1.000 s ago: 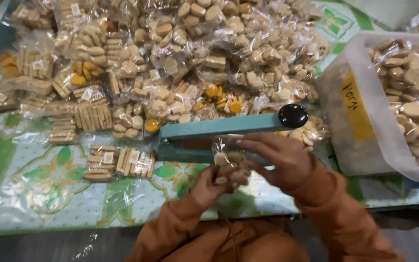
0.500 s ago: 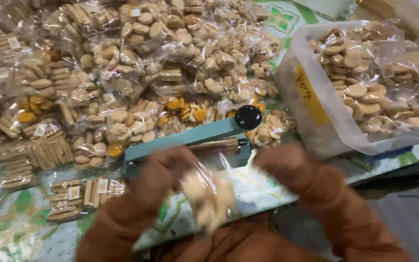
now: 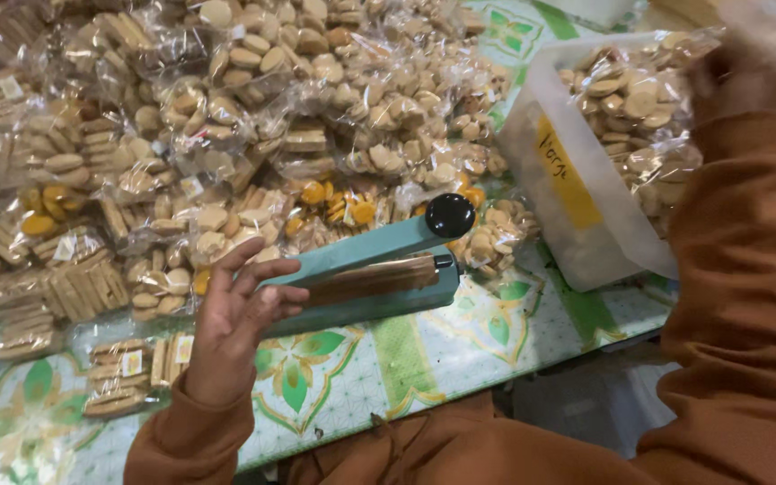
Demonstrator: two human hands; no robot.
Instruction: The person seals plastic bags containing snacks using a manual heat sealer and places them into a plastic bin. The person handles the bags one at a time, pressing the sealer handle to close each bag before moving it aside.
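Head view: teal heat sealer (image 3: 361,278), black knob.

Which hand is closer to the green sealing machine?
The left hand. It hovers open right beside the sealing machine, at its near end. The right hand is far off, reaching into the clear tub of biscuits.

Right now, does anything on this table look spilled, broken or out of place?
Nothing stands out. The clear bags of biscuits lie heaped but closed, with no loose biscuits on the patterned tablecloth. The teal heat sealer sits flat with its arm raised. The left hand rests beside it; the right hand reaches into the white tub.
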